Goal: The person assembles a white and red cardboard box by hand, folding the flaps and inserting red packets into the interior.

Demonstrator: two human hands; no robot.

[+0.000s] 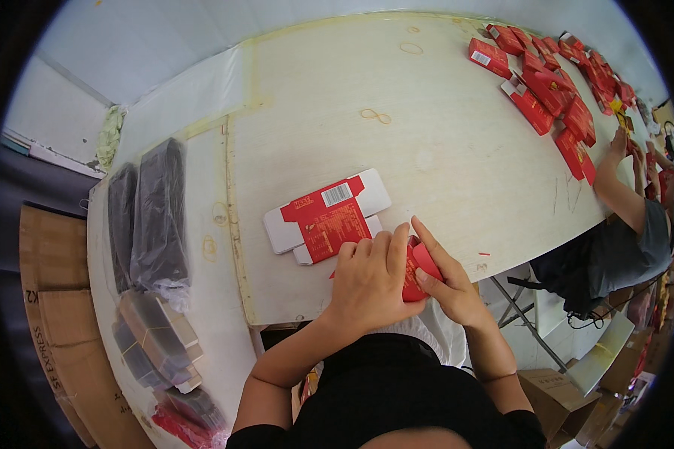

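A small red carton stands between my hands at the near edge of the table, one of its end flaps lifted toward my right hand. My left hand wraps over its left side with the fingers bent, covering much of it. On the other side my right hand grips the carton, thumb against the red flap and index finger stretched up beside it. Just beyond my left hand lies a flattened red and white carton, printed side up, with its white flaps spread out.
Several red boxes are heaped at the far right, near a co-worker's arm. Dark plastic-wrapped bundles and banded stacks of clear sheets lie on the left. Brown cardboard leans by the table's left edge.
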